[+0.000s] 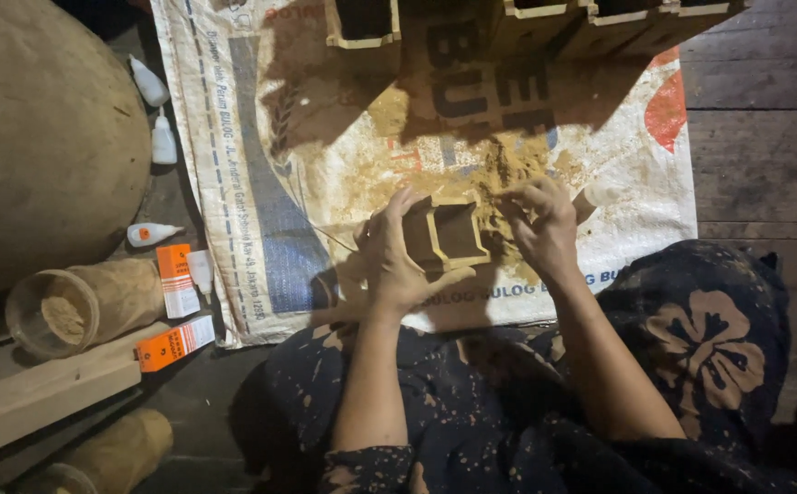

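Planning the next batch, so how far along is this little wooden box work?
Done: several open wooden boxes stand at the sack's far edge. In hand: the left hand grips a small wooden box while the right hand pinches at its edge. Left: this box; glue bottles lie beside it.

The wooden boxes (527, 18) run off the top edge — the small box (449, 233) sits half-hidden behind the left hand (398, 261).

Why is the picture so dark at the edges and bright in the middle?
In the head view, a light falls on the woven sack around the left hand, right hand and small wooden box; the floorboards stay dim, and boxes above cast a big shadow.
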